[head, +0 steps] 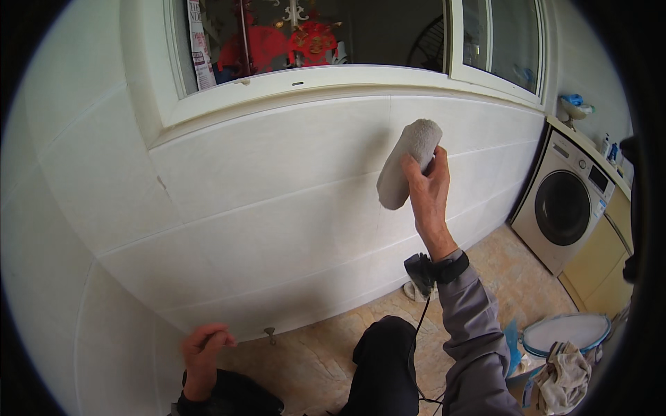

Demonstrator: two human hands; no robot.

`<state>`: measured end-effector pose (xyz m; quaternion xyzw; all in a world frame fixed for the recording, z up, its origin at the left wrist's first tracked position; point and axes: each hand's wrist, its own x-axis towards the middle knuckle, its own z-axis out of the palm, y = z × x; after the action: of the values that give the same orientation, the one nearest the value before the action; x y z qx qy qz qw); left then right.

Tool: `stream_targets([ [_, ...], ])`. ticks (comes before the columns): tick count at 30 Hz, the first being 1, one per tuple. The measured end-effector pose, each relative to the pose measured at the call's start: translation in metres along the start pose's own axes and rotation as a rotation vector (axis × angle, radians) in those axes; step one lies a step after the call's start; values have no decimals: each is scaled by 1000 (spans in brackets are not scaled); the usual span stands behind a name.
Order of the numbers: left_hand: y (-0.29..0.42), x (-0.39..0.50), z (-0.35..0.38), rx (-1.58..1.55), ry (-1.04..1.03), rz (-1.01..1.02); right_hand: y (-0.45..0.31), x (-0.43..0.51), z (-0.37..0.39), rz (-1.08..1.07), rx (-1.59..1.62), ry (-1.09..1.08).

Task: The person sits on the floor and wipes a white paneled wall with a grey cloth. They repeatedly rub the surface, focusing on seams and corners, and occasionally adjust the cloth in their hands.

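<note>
My right hand (427,190) is raised in front of the white tiled wall (270,203), below the window. It grips a thick, grey, fuzzy pad or folded cloth (408,166), thumb on one side and fingers on the other. Whether the pad touches the wall I cannot tell. A black strap with a small device (420,271) and a cable is on my right wrist. Low at the left, beside the wall, my left hand (207,348) has its fingers curled in, slightly blurred, with nothing visible in it.
Above is a white window frame (312,83) with red decorations behind it. A front-loading washing machine (562,203) stands at the right by a cabinet (598,255). Lower right are a blue-rimmed round item (567,333) and a crumpled cloth (564,374). A dark cable runs down by my knee.
</note>
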<state>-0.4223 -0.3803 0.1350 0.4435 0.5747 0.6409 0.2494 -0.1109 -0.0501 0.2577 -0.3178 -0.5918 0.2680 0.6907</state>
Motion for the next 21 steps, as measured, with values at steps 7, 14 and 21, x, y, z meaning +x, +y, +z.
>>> stream_targets([
  [7,-20,16,7,-93,-20,-104,29,63,30,-329,-439,211],
  [14,-55,33,12,-188,-106,-185,38,77,66,-175,-445,121],
  [21,-107,43,8,-199,-98,-309,14,4,134,-401,-405,-14],
])
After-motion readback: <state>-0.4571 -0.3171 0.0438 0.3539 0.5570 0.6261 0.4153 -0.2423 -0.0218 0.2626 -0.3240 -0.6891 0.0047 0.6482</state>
